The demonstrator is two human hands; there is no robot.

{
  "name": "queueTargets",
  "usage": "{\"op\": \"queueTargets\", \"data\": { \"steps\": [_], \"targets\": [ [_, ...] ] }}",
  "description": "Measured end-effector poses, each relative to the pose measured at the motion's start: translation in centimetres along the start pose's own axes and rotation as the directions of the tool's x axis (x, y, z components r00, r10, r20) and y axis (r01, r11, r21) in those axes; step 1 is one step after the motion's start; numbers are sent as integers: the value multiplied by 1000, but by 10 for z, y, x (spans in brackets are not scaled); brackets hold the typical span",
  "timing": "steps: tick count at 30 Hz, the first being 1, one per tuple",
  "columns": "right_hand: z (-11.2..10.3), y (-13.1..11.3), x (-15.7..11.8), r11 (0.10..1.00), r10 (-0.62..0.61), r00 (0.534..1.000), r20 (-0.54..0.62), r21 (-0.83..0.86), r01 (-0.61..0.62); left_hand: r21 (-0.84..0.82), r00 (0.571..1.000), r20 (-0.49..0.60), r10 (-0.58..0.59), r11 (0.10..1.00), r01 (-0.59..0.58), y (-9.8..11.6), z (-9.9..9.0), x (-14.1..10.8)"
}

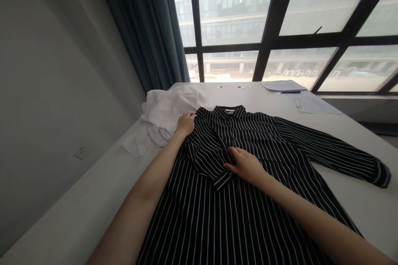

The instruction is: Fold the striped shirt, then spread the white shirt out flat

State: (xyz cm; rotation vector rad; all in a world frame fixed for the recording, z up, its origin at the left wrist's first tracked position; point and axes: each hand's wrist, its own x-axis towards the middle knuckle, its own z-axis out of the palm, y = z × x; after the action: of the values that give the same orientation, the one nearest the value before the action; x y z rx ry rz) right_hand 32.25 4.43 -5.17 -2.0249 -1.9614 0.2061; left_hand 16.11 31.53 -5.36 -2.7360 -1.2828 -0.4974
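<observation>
A black long-sleeved shirt (pixel 202 215) with white stripes lies front up, its collar at the far end. Its sleeve on the left (pixel 207 149) is folded inward across the chest, with the cuff (pixel 223 180) near the middle. My left hand (pixel 185 124) rests on the folded shoulder edge, fingers laid over the cloth. On the chest, beside the folded sleeve's cuff, my right hand (pixel 247 165) touches the fabric with thumb and forefinger apart. Some of its fingers are hidden beneath the hand. The other sleeve (pixel 329 147) stretches out to the right.
A crumpled white cloth (pixel 164 112) lies on the white table (pixel 102 203) left of the collar. Papers (pixel 281 85), a blue pen (pixel 290 92) and another sheet (pixel 319 104) are at the far right. A wall (pixel 62 70) borders the left side; windows (pixel 236 8) stand behind.
</observation>
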Motion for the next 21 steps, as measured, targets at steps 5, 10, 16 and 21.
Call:
{"op": "queueTargets", "data": {
  "steps": [5,10,16,21],
  "targets": [
    [-1,-8,7,988,40,998,40,-149,-34,-8,997,21,71,997,-70,8,1,20],
    [-3,-13,11,984,50,997,50,-171,-41,22,993,39,108,994,-109,9,9,29],
    [-4,-9,17,987,108,991,81,-129,-97,15,997,17,79,997,-79,11,11,31],
    [-17,9,21,982,71,983,168,160,-98,-11,999,-25,24,1000,-24,8,7,36]
  ]
}}
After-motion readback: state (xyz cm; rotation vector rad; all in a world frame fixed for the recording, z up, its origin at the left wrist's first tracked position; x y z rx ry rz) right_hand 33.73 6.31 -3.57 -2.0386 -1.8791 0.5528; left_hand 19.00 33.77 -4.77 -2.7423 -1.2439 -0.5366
